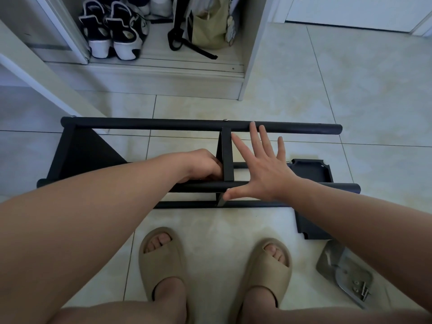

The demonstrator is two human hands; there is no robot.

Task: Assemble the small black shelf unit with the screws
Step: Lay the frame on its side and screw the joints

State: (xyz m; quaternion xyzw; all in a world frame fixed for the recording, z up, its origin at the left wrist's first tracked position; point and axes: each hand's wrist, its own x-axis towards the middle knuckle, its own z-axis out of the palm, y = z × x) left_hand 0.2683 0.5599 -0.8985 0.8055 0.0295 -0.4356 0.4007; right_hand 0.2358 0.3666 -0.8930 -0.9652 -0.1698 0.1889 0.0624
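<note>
Black shelf unit (163, 124) | lying sideways | long axis left-right | right hand (264, 170) spread

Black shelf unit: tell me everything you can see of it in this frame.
The black shelf unit lies on its side on the tiled floor, matte, metal-looking: long round tubes joined by flat panels at the left end and middle, silver screw heads showing. The left hand reaches in beside the middle panel, its grip hidden; the open right hand rests its thumb on the near tube.

half-built black shelf unit (292, 128) lies on its side; screws (362, 291) rest in a clear bag (336, 263) to its right
</note>
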